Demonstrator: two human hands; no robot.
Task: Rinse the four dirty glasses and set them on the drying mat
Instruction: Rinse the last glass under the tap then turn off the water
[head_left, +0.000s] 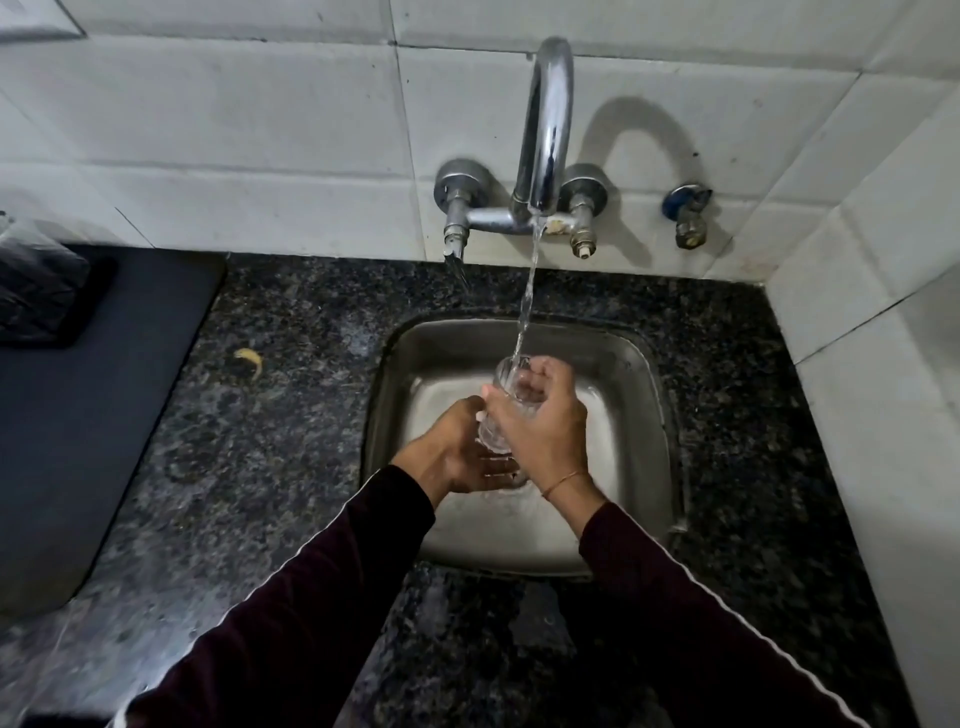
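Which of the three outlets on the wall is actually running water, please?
The tall curved chrome spout in the middle; its stream falls into the glass over the sink. The other two give no such stream.

The desk (270, 415) is black granite speckled with grey. A dark navy mat (78, 415) lies on it. The sink (649, 415) and tap (545, 130) are silvery steel, the wall tiles (260, 130) white, the glass (506, 395) clear and ribbed, the sleeves (322, 587) deep maroon with white piping.
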